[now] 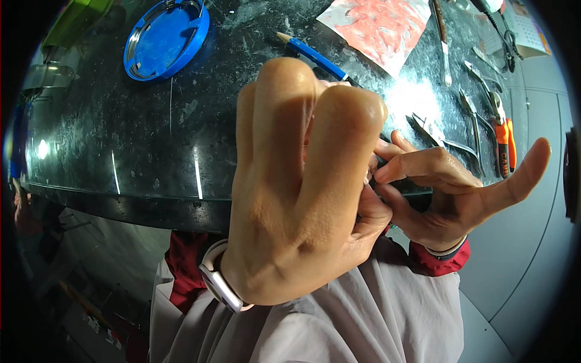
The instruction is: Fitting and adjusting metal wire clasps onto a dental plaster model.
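At far left, the dark surface runs out to a curved near edge, which passes behind the left hand at 9 o'clock from it. Toward 11 o'clock lies a blue round tray, with a broad stretch of scuffed surface between it and that edge.

The left hand rises close to the camera, fingers bent, a pale watch at its wrist; it overlaps the near edge, and how its fingertips grip cannot be told. A blue pencil lies at 12 o'clock, just beyond its knuckles, and a grey apron hangs at 6 o'clock.

The hands meet at a small pale pinkish thing, mostly hidden, beside the left thumb at 2 o'clock. A pink-smeared sheet lies at 1 o'clock.

The right hand, at 3 o'clock, has thumb and forefinger pinched on that thing; one finger stretches toward 2 o'clock, near orange-handled pliers. Silvery pliers lie just above its knuckles, limiting room there.
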`<state>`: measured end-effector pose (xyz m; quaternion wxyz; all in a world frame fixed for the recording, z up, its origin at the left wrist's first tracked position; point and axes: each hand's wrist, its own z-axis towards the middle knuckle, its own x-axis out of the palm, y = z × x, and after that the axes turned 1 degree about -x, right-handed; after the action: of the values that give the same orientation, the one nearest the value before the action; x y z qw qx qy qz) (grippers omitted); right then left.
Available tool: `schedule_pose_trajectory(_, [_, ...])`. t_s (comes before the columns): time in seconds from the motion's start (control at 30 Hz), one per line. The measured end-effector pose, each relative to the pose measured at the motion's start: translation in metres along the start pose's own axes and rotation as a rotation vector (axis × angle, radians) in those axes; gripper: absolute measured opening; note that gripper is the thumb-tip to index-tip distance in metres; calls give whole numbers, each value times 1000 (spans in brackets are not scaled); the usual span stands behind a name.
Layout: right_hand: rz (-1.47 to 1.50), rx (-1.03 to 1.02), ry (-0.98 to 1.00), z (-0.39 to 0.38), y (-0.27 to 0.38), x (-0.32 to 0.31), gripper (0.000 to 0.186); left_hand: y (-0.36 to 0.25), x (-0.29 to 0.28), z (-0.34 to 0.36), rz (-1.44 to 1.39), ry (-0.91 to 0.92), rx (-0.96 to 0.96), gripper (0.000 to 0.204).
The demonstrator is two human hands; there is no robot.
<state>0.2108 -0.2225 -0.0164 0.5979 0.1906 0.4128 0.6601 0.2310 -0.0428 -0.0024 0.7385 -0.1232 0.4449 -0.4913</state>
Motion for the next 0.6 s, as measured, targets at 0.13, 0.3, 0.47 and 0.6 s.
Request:
schedule_pose_trajectory(0.13, [49,5,-17,-5,-3,-3,122,-7,10,9,-198,-95,-20,54])
schedule_pose_trajectory(0.3, [-32,125,17,-2,5,-4,122,0,7,-4,80,-19,12,52])
schedule_pose_trajectory(0.47, [62,144,-31,-1,6,0,122,0,5,-7,97,-33,3,51])
schedule_pose_trajectory(0.6, [132,149,-80,-1,6,3,121,-1,4,-9,73,-36,-31,49])
